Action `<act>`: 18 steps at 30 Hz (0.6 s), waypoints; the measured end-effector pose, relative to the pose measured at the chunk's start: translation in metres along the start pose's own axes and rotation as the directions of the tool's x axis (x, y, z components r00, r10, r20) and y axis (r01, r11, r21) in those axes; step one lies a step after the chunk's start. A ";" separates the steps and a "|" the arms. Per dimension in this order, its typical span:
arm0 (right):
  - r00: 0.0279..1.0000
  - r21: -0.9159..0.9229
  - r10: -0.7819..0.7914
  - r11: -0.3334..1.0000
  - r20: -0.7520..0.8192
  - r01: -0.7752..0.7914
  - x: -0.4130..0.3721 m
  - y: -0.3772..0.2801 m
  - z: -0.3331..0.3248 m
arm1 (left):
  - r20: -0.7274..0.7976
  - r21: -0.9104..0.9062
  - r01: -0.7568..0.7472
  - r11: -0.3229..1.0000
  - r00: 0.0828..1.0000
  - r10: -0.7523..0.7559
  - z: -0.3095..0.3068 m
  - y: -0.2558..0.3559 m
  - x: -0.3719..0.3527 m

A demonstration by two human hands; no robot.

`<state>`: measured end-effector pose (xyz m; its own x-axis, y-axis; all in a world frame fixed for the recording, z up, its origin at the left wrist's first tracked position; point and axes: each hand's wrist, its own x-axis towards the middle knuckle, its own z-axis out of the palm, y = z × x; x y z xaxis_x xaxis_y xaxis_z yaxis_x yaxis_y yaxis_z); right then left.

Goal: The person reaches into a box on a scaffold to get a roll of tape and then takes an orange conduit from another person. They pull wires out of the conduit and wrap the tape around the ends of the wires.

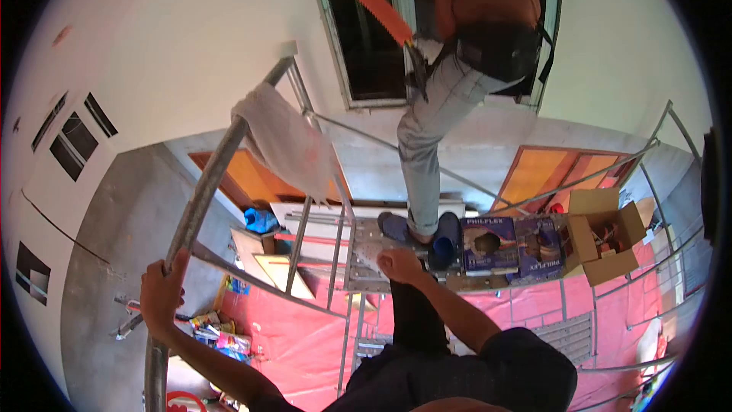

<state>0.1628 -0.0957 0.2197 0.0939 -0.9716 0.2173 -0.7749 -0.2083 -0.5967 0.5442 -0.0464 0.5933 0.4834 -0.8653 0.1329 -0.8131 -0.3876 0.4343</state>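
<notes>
My left hand [163, 296] is wrapped round the thick metal scaffold pipe [200, 214] at the left. A pale, stained cloth [286, 141] hangs over the same pipe, above that hand. Near the middle, my right hand [399, 266] is closed at the edge of the metal scaffold platform [364, 248], just below a dark shoe; what it holds, if anything, is hidden. A co-worker in grey trousers [427, 126] stands on the platform by the window, beside an orange corrugated tube [366, 0].
Blue printed boxes [489, 244] and an open cardboard box [606, 236] stand on the platform to the right. Metal braces [457, 175] cross in front of the wall. Far below lies a red floor covering [293, 339], with piled items at its left.
</notes>
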 end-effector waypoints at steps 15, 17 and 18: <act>0.737 0.679 0.057 0.441 -0.674 0.587 0.114 -0.105 -0.360 | 0.035 -0.034 -0.001 0.999 0.999 0.002 -0.001 0.002 -0.002; 0.788 0.647 -0.088 0.518 -0.610 0.559 0.127 -0.167 -0.407 | 0.053 -0.030 -0.020 0.999 0.998 0.021 -0.002 0.001 -0.001; 0.840 0.690 -0.288 0.480 -0.459 0.542 0.149 -0.170 -0.426 | 0.063 -0.027 -0.030 0.999 0.998 0.032 -0.003 0.000 -0.001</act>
<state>0.0427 -0.1568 0.6824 0.0149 -0.7047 0.7094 0.1100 -0.7040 -0.7016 0.5448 -0.0451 0.5956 0.4362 -0.8953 0.0905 -0.8183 -0.3529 0.4536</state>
